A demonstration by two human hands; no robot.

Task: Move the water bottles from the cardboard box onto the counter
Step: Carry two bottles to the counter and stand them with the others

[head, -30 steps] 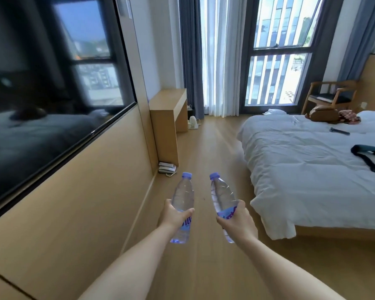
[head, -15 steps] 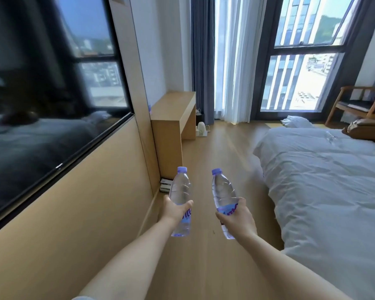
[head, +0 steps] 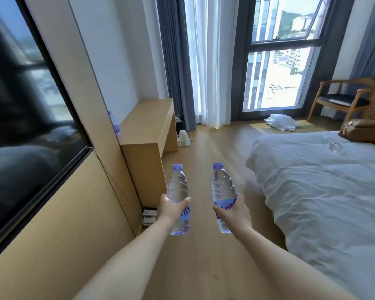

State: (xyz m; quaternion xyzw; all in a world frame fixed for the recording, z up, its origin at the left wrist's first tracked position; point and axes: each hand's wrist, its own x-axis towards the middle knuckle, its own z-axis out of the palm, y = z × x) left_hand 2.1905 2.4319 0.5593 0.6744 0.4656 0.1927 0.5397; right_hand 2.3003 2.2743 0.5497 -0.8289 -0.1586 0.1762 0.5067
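Your left hand (head: 171, 207) is wrapped around the middle of one water bottle (head: 179, 199), thumb across the front at the label, and your right hand (head: 233, 212) grips the second bottle (head: 222, 197) the same way, fingers curled over its label. Both bottles are upright with caps on, held out side by side and apart, above the wooden floor (head: 208, 152).

Over the last second your grip has not altered; what has changed is where you are. The wooden counter (head: 147, 124) against the left wall has come much closer and now stands just ahead and to the left of your left hand. The bed (head: 325, 180) has slid off to your right. Another bottle (head: 115, 124) already shows at the counter's wall edge, half hidden behind the wall panel (head: 91, 105).

That puts you in the carrying leg, probably near its end. Next comes reaching over the top and setting both down upright. The cardboard box is out of view.
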